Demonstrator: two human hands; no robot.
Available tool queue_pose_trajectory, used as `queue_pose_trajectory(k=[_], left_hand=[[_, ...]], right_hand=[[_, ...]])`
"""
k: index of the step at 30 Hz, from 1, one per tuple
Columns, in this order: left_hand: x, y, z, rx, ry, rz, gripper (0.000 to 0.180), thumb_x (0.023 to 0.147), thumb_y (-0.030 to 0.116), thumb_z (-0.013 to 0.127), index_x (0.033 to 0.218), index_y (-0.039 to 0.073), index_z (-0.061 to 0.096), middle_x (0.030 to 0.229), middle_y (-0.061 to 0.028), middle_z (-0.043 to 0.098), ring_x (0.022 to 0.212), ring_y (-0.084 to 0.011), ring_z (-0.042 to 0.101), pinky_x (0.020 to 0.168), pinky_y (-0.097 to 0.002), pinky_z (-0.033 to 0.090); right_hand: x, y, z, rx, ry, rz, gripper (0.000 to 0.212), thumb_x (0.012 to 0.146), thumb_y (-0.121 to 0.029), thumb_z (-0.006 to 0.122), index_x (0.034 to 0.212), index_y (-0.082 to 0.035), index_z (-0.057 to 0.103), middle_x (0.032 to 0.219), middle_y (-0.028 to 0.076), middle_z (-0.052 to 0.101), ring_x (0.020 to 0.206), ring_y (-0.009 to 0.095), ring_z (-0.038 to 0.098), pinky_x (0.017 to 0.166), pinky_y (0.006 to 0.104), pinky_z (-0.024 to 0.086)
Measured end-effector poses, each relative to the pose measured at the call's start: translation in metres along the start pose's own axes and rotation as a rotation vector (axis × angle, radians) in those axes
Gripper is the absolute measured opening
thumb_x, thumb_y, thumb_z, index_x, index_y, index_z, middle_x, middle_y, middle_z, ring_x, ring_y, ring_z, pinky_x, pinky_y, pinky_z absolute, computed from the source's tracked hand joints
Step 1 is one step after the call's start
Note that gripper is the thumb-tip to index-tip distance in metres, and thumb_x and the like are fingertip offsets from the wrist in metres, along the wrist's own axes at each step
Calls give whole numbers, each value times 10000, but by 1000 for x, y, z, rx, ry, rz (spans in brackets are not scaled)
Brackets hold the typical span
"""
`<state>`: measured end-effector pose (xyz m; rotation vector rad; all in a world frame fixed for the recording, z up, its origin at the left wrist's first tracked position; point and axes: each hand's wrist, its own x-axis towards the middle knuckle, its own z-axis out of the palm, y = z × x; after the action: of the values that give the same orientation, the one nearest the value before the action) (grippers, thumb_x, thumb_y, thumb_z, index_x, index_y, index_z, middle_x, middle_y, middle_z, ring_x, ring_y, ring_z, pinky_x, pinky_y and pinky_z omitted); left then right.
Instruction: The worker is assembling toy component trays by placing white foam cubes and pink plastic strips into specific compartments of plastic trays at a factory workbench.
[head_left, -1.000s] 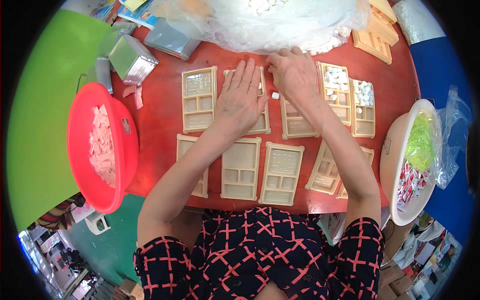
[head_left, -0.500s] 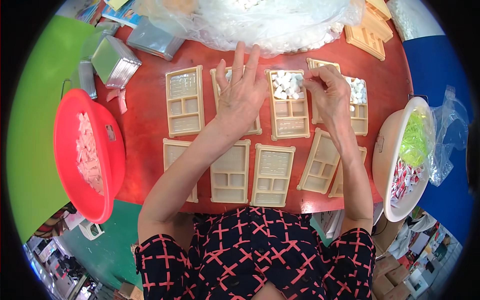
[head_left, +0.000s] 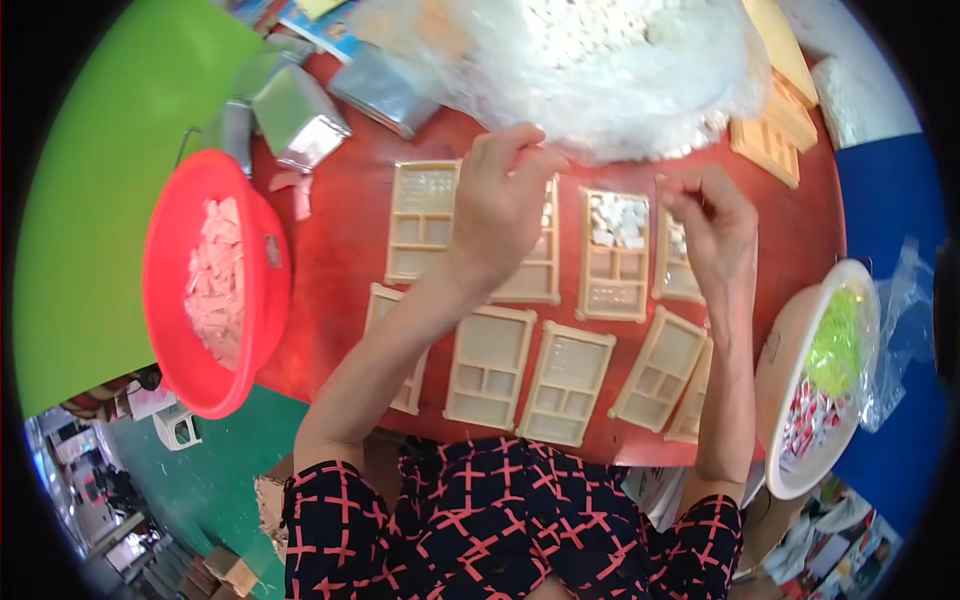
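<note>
My left hand [head_left: 503, 210] hovers over a beige compartment tray [head_left: 530, 283], close to the clear plastic bag [head_left: 600, 130]. Its fingers are curled in; whatever they hold, if anything, is hidden. Farther right, my right hand [head_left: 718, 222] is bent inward in a pinch above another tray [head_left: 681, 284] with some small white pieces in it; I cannot make out anything between its fingertips. Between the hands lies a tray [head_left: 613, 265] whose far, large compartment is heaped with white marshmallow-like pieces [head_left: 619, 219]. Its nearer compartments hold no such pieces.
More beige trays [head_left: 490, 365] lie in a nearer row. A red basin [head_left: 262, 330] of pink packets stands left, a white basin [head_left: 775, 420] with green shreds and small wrapped pieces right. Clear plastic stacks [head_left: 300, 115] lie far left; stacked trays [head_left: 765, 150] far right.
The whole view has shifted, with the table lower and turned. My left hand has gone from spread fingers to curled ones. My right hand has moved off the filled tray to the right.
</note>
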<state>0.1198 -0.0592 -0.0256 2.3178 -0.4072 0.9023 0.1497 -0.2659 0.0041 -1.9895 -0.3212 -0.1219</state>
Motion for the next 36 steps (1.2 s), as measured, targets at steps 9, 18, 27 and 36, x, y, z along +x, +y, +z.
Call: queue_pose_trajectory(k=[9, 18, 27, 36], left_hand=[[157, -101, 62, -215, -193, -347, 199, 815, 117, 588, 973, 2, 623, 876, -148, 642, 810, -262, 631, 731, -336, 507], [165, -130, 128, 490, -556, -222, 497, 781, 242, 676, 1208, 62, 496, 1226, -179, 479, 1137, -360, 474, 858, -425, 483], [181, -124, 114, -1278, -33, -1069, 351, 833, 180, 618, 1087, -34, 507, 952, -139, 574, 895, -276, 581, 627, -346, 514], [174, -110, 118, -1765, 343, -1448, 287, 917, 262, 515, 1021, -5, 528, 932, -169, 514, 794, -267, 549, 449, -197, 458]], right_hand=[[225, 38, 57, -755, -168, -27, 422, 731, -255, 689, 1057, -8, 582, 875, 203, 636, 818, 303, 623, 733, 370, 481], [248, 80, 77, -897, -229, -135, 312, 779, -211, 633, 1037, -69, 528, 1041, 261, 588, 885, 409, 605, 739, 462, 497], [246, 69, 44, 1003, -56, 558, 368, 872, -306, 607, 1068, -6, 522, 983, 141, 589, 791, 200, 601, 572, 267, 532], [230, 62, 63, 1551, 39, 766, 325, 891, -285, 583, 972, 18, 498, 894, 126, 534, 752, 205, 564, 523, 244, 521]])
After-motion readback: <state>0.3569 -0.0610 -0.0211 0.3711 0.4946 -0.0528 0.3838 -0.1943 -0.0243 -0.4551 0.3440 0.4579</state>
